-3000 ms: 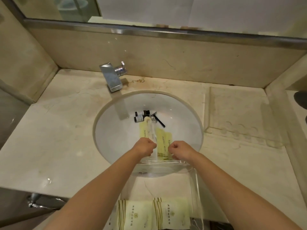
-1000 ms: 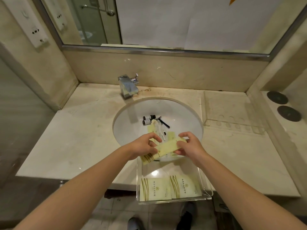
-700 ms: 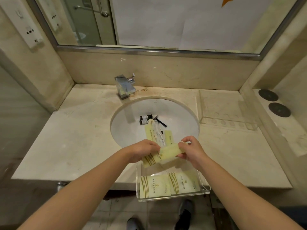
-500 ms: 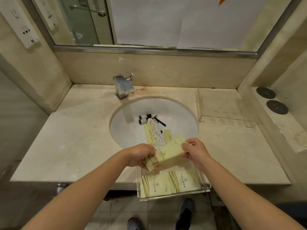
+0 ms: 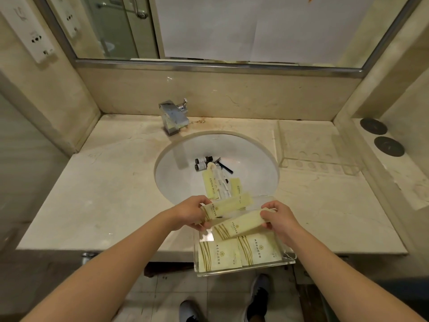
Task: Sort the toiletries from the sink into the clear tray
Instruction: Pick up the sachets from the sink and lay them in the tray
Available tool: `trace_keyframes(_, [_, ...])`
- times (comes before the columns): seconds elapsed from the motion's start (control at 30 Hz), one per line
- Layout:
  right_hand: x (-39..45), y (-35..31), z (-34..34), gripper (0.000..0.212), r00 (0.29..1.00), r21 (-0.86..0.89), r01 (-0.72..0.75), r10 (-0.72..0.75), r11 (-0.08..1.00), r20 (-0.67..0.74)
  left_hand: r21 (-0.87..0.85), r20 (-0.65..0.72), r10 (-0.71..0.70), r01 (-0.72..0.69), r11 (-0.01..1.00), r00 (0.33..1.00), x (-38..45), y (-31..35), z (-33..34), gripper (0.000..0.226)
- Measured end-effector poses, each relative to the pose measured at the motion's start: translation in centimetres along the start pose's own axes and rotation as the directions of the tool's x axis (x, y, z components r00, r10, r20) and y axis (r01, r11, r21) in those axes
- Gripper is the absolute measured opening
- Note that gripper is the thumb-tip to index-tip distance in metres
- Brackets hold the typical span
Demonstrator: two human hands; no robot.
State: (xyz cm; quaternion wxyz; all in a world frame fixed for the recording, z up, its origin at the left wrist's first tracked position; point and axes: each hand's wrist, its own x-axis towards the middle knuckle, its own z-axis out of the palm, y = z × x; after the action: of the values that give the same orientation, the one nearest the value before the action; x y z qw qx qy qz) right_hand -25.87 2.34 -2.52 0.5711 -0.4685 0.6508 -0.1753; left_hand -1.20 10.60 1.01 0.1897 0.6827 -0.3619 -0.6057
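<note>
A clear tray (image 5: 289, 261) sits at the counter's front edge, overhanging it, with two cream packets (image 5: 239, 253) flat in its near end. Above the tray my left hand (image 5: 189, 213) pinches one long cream packet (image 5: 228, 205) by its left end. My right hand (image 5: 279, 219) pinches a second long packet (image 5: 239, 225) by its right end, just over the tray's middle. In the white sink (image 5: 185, 173) lie two dark-capped small bottles (image 5: 201, 163), a black-handled razor (image 5: 225, 168), a clear-wrapped toothbrush (image 5: 220, 182) and more cream packets (image 5: 210, 185).
A chrome faucet (image 5: 173, 118) stands behind the sink. A second clear tray (image 5: 320, 166) with round slots lies on the counter at the right. Two dark round discs (image 5: 380, 137) sit on the right ledge. A mirror spans the back wall; my shoes show on the floor below.
Both hands lifted the packets out of the sink and drew them back over the tray. The packets, held together a moment ago, are now apart, one in each hand.
</note>
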Motion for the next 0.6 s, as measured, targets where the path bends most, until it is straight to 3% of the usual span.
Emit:
trace_keyframes(0.1, [-0.2,0.4,0.4,0.015,1.000,-0.042,-0.004,0.004,0.999,0.002,0.015,-0.081,0.036,-0.035,0.999,0.996,-0.2,-0.1,-0.9,0.033])
trace_keyframes(0.23, [-0.7,0.6,1.2,0.015,0.998,-0.224,0.058,-0.049,0.973,0.046,0.111,-0.045,0.055,-0.049,0.993,0.997,-0.6,-0.4,-1.4,0.028])
trace_keyframes(0.33, [-1.0,0.5,1.5,0.013,0.983,-0.485,0.181,-0.144,0.855,0.113,0.180,-0.031,0.074,-0.067,0.981,0.997,-0.7,-0.3,-1.2,0.020])
trace_keyframes(0.43, [-1.2,0.5,1.7,0.019,0.967,-0.641,0.247,-0.225,0.726,0.117,0.237,-0.050,0.096,-0.082,0.968,0.994,-0.6,-0.2,-0.8,0.021])
trace_keyframes(0.5, [-1.3,0.4,1.7,0.029,0.952,-0.651,0.267,-0.300,0.711,0.063,0.267,-0.058,0.105,-0.086,0.960,0.993,-0.5,-0.1,-0.6,0.025])
trace_keyframes(0.6, [-1.3,0.0,1.6,0.030,0.959,-0.457,0.251,-0.284,0.854,-0.005,0.276,-0.052,0.106,-0.087,0.957,0.993,-0.3,0.1,-0.4,0.026])
